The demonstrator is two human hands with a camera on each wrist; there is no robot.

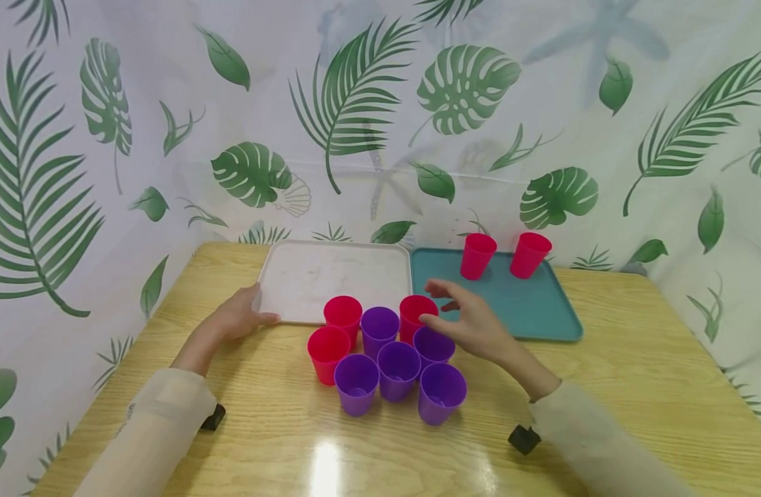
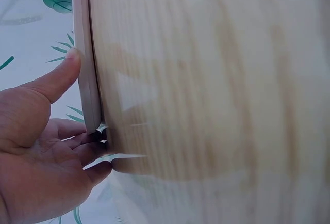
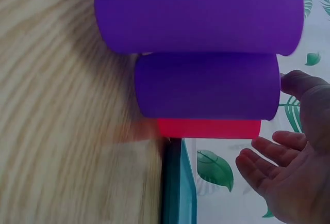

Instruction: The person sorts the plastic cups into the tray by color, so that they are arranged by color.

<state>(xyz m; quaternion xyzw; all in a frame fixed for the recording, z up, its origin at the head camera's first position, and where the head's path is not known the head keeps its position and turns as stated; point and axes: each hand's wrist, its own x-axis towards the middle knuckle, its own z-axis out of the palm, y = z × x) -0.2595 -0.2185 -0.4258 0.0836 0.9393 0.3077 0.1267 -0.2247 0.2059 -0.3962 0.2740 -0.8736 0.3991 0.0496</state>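
My left hand (image 1: 237, 316) holds the front left corner of the white tray (image 1: 337, 276); in the left wrist view its thumb (image 2: 64, 77) lies against the tray's edge (image 2: 86, 79), with the fingers bent round the corner. The right hand (image 1: 467, 321) hovers with spread fingers at a red cup (image 1: 417, 310) at the back right of a cluster. Whether it touches that cup I cannot tell. Also in the cluster are two red cups on the left and several purple cups (image 1: 399, 369), all upright, mouths up. Purple cups (image 3: 206, 84) partly hide the red one (image 3: 209, 128) in the right wrist view.
A teal tray (image 1: 510, 304) lies right of the white one, bearing two red cups (image 1: 478, 255) near its back edge. Both trays lie at the back of the wooden table (image 1: 262, 428), before a leaf-patterned cloth (image 1: 368, 172).
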